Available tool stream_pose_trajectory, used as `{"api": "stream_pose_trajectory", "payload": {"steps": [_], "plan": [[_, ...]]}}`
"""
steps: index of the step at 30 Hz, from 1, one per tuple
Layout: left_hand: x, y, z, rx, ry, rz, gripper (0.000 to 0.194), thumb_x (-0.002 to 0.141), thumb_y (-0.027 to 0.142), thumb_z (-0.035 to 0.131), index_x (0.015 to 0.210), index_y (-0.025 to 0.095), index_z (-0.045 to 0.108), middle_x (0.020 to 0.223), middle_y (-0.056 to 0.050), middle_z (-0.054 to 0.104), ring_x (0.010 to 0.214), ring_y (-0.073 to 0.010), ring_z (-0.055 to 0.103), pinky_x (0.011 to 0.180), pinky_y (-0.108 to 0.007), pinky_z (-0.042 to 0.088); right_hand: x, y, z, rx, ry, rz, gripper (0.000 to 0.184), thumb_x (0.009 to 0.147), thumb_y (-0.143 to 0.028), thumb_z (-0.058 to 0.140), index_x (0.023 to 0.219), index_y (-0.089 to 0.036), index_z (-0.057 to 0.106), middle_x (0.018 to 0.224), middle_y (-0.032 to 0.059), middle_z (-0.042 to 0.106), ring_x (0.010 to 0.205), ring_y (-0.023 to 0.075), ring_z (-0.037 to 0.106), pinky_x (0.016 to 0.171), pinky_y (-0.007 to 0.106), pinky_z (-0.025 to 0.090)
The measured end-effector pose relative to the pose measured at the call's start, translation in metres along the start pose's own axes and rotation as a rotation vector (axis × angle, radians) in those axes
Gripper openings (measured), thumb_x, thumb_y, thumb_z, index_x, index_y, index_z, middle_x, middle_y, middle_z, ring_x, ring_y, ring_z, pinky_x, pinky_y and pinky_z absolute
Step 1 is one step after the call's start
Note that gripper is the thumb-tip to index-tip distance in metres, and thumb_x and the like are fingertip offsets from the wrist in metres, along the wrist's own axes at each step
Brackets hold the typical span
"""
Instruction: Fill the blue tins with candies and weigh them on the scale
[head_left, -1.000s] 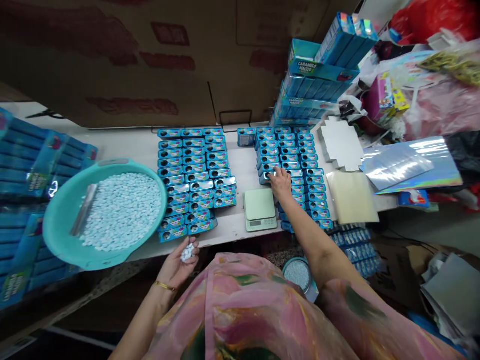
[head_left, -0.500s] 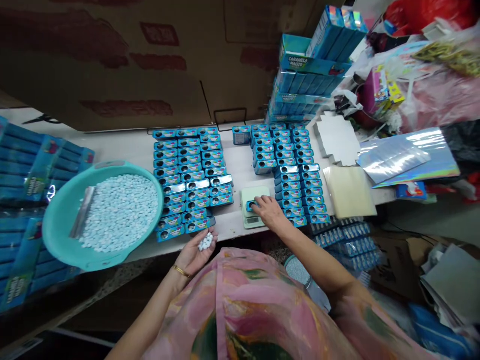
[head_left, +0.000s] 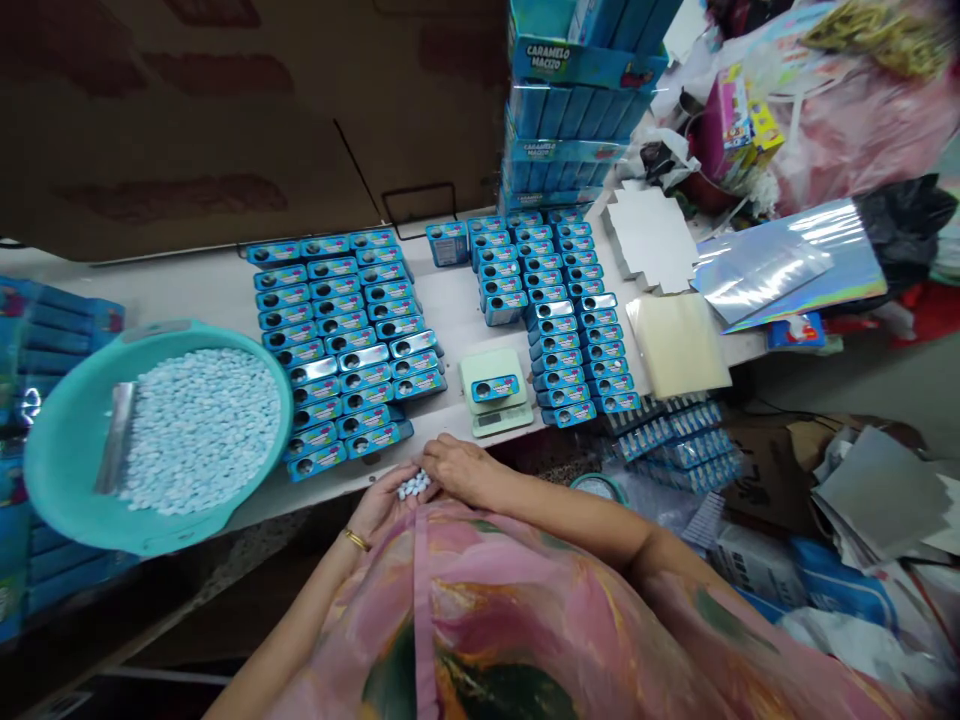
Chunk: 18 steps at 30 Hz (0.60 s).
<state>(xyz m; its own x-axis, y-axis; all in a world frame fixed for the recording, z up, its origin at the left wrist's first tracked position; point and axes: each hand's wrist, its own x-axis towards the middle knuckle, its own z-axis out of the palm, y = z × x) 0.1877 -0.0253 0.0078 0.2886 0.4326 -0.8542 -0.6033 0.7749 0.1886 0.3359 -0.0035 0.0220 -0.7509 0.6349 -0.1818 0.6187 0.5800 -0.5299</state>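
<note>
My left hand [head_left: 381, 503] is cupped around a small pile of pale blue-white candies [head_left: 413, 486], just off the table's front edge. Beside it, my right hand [head_left: 459, 470] has its fingers curled down against the pile. Its fingertips are partly hidden, so I cannot make out what is between them. A blue candy box [head_left: 495, 388] with a dark round spot lies on the small pale-green scale [head_left: 491, 362], untouched. To the left stands a teal basin [head_left: 64, 440] with many loose candies [head_left: 202, 430] and a metal scoop [head_left: 116, 437].
Rows of upright blue boxes [head_left: 345, 310] stand left of the scale, more boxes [head_left: 559, 300] right of it. Behind rise stacked display cartons [head_left: 570, 110] and a large brown carton [head_left: 262, 130]. White card cutouts [head_left: 651, 235] and yellowish sheets [head_left: 679, 345] lie at right.
My right hand has left the box on the scale and come back to the candies in my left hand. The box stays on the scale. The whole view has shifted slightly.
</note>
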Motion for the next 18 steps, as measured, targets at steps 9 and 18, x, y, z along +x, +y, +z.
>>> {"api": "stream_pose_trajectory", "payload": {"steps": [9, 18], "plan": [[-0.002, -0.001, 0.006, 0.072, 0.000, -0.006, 0.038, 0.071, -0.003, 0.039, 0.102, 0.011, 0.056, 0.083, -0.008, 0.065, 0.071, -0.0184, 0.063, 0.066, -0.030, 0.053, -0.005, -0.001, 0.007, -0.057, 0.070, 0.036, 0.013, 0.082, -0.024, 0.046, 0.092, -0.016, 0.050, 0.088, 0.0051, 0.051, 0.086, 0.0178, 0.044, 0.063, 0.026, 0.042], [0.009, 0.004, 0.014, 0.039, -0.121, -0.010, 0.035, 0.075, 0.003, 0.041, 0.107, 0.006, 0.054, 0.089, -0.014, 0.065, 0.089, -0.0204, 0.060, 0.079, -0.030, 0.049, -0.020, 0.029, -0.003, 0.099, 0.323, 0.124, 0.011, 0.079, -0.018, 0.048, 0.086, -0.014, 0.056, 0.082, 0.0053, 0.055, 0.080, 0.0156, 0.047, 0.074, 0.027, 0.040]]}}
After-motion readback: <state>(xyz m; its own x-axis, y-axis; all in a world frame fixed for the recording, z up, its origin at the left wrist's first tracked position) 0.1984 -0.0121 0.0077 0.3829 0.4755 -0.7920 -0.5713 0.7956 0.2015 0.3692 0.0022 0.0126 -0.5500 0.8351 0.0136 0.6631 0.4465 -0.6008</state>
